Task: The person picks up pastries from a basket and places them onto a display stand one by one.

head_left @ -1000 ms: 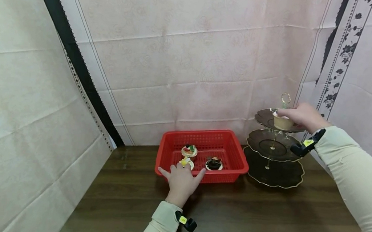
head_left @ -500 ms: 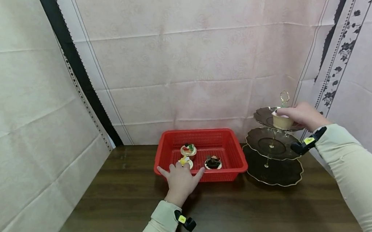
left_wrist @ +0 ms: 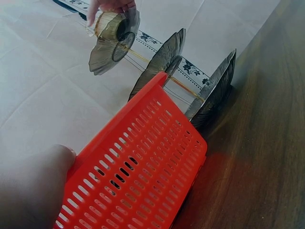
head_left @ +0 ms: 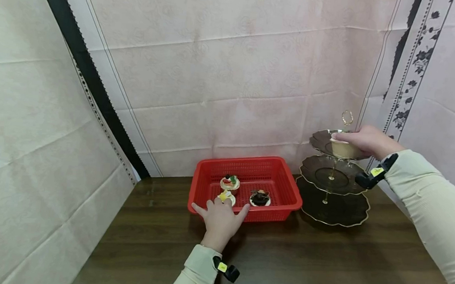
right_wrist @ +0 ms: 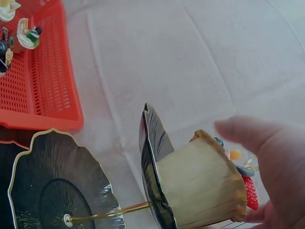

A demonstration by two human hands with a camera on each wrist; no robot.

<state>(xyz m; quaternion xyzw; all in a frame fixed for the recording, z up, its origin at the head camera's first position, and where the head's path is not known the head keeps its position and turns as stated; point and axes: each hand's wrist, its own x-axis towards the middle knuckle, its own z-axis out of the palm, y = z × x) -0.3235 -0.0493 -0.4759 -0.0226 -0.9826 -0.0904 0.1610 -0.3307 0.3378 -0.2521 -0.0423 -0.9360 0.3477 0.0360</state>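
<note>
Step in hand, as judged: seating the cake (right_wrist: 202, 181) on the top tier (head_left: 320, 141) of the stand (head_left: 331, 173). The base meets the tier. The right hand (head_left: 368, 140) curls around the cake's upper rim; grip force cannot be told. The next move calls for parting the fingers and lifting clear without tipping the cake. Left of the stand, the left hand (head_left: 220, 224) spreads wide over the near rim of the basket (head_left: 271, 213), thumb at the rim. Cake: cream wrapper, browned crimped edge, red berry-like topping.
</note>
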